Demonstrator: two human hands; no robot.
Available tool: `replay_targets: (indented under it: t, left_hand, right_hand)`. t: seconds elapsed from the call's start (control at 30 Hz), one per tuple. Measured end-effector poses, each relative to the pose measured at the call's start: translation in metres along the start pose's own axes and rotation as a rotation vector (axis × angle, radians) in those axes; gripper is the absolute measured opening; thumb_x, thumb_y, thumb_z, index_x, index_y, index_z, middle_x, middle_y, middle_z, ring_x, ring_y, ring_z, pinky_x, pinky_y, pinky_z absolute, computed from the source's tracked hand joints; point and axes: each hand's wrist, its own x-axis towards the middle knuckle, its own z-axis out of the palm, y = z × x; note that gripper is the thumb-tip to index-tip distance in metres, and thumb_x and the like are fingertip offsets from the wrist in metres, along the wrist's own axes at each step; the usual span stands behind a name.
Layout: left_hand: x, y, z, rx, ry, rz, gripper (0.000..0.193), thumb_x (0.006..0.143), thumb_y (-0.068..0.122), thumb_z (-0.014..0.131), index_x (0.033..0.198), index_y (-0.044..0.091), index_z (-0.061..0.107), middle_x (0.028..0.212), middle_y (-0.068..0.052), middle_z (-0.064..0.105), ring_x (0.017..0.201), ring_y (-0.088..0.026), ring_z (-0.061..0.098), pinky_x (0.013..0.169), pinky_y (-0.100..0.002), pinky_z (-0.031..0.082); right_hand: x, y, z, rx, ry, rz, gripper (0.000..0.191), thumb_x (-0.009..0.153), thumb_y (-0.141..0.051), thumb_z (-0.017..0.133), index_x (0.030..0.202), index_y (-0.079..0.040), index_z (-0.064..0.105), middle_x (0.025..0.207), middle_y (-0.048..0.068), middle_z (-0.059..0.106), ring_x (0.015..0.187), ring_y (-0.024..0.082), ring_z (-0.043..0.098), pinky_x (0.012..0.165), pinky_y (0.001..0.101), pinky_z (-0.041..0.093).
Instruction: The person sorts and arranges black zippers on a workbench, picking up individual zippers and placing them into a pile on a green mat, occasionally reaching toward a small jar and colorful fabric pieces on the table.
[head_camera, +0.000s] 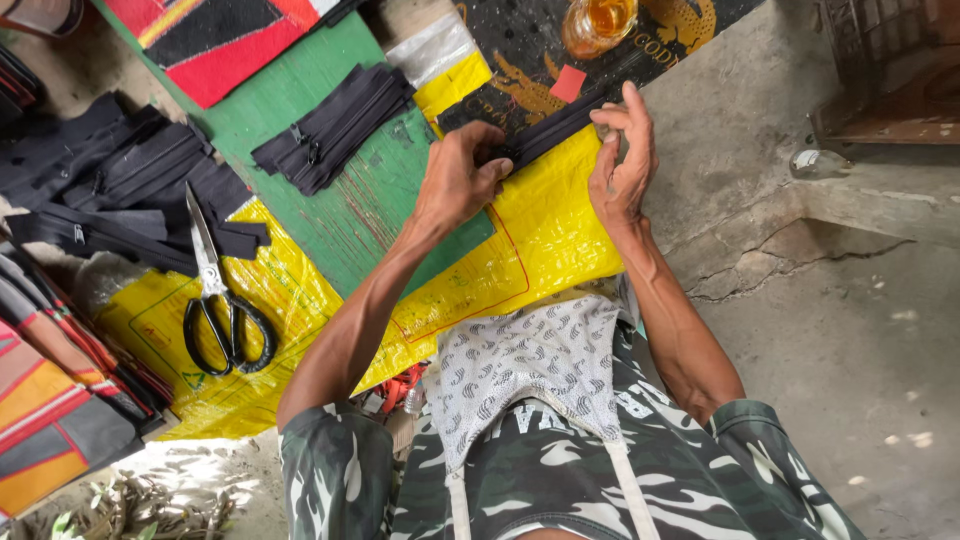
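Over at the far left lie the black-handled scissors (222, 300) on yellow sheeting (300, 300), with 2 heaps of black zipper strips (335, 125) above them on the green counter (360, 200). Next comes my left hand (460, 180), fingers curled shut on the near end of 1 black zipper strip (548, 132). My right hand (622, 160) pinches its far end, thumb and forefinger closed, other fingers loose, as best I can tell. That strip is narrow, limp and dark, stretched taut over the yellow sheet's edge. If I tug unevenly it could slip free or twist, and the amber glass (597, 22) just beyond might get knocked.
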Motion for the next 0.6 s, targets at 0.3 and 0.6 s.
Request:
replay_targets:
  t: [0.3, 0.6]
  left_hand:
    - [0.000, -0.020, 0.002, 0.092, 0.040, 0.210, 0.041, 0.082, 0.005, 0.078, 0.115, 0.000, 0.053, 0.074, -0.017, 0.066, 0.068, -0.032, 0.068, 0.064, -0.044, 0.052]
    - [0.004, -0.030, 0.006, 0.159, 0.047, 0.270, 0.043, 0.080, 0.003, 0.078, 0.112, 0.001, 0.050, 0.074, -0.018, 0.065, 0.070, -0.037, 0.069, 0.064, -0.046, 0.052]
  right_hand:
    - [0.004, -0.013, 0.013, 0.008, 0.060, 0.067, 0.048, 0.115, -0.009, 0.056, 0.158, -0.002, 0.036, 0.114, 0.013, 0.070, 0.119, 0.026, 0.065, 0.115, 0.0454, 0.049]
    - [-0.002, -0.020, 0.022, -0.105, 0.079, 0.025, 0.070, 0.106, -0.014, 0.078, 0.159, -0.003, 0.033, 0.117, 0.011, 0.064, 0.120, 0.028, 0.058, 0.113, 0.0450, 0.046]
